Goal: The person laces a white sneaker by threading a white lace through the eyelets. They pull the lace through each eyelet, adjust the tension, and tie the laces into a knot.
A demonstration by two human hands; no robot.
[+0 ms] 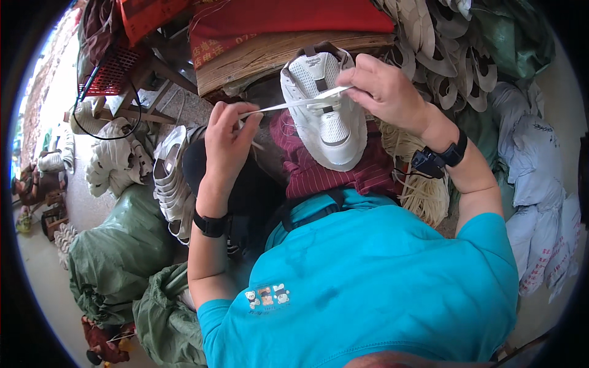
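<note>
A white sneaker (328, 126) with mesh panels and a dark collar lies before me, toe toward my body, on a maroon striped cloth (300, 165) over my lap. A flat white shoelace (279, 107) stretches across its tongue. My left hand (230, 132), left of the shoe, pinches one end of the lace, with a loose tail hanging below the fingers. At the shoe's upper right, my right hand (386, 92) is closed on the lace's other side. The lace looks taut between both hands.
A wooden bench (245, 64) with red cloth stands just beyond the shoe. Stacked shoe uppers (169, 184) lie left, more uppers (442, 55) hang far right. A bundle of cream laces (423, 196) is by my right forearm. Green sacks (119, 245) and white sacks (534, 159) flank me.
</note>
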